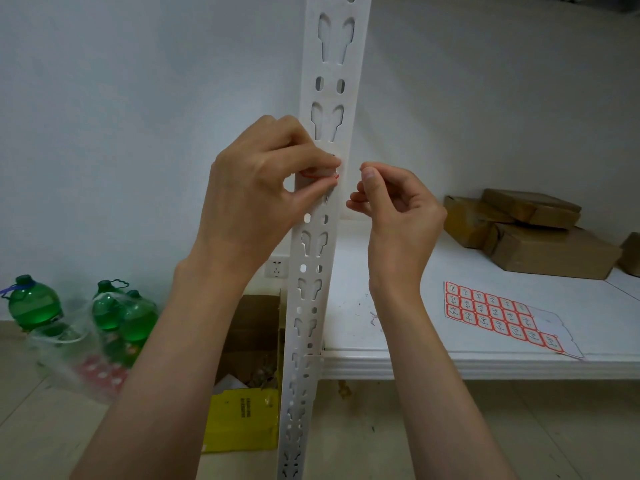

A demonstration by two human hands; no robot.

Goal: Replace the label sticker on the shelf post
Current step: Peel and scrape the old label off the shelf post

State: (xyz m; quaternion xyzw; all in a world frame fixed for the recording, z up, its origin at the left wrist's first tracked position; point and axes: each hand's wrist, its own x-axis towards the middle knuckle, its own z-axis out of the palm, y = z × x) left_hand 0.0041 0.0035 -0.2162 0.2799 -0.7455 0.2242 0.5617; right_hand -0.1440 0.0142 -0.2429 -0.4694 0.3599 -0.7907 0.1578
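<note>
1. The white shelf post (pixel 313 258) is a perforated metal upright that runs through the whole frame, from the top edge down to the floor. It looks stiff, so it should not bend when a finger presses on it.
2. The shelf board (pixel 398 327) carries brown cardboard boxes (pixel 540 233) at the back, and the sheet of red-bordered labels (pixel 498 315) lies flat near its front edge. Part of the sheet is already empty. The print on the labels is too small to read.
3. The left hand (pixel 256 188) is at the front of the post. Its thumb and forefinger pinch the label sticker (pixel 320 174), and only a thin red edge of it shows between the fingers.
4. The right hand (pixel 394 202) is just beside the post, not touching it. Its fingers are curled, with thumb against forefinger. I cannot tell if they hold some small piece.
5. I judge the sticker to be very light, thin and soft paper. It can tear or curl and stick to itself, so it is better to hold it by one corner or edge, away from the glue side.
6. It is hidden whether the sticker is the old one coming off or a new one going on.
</note>
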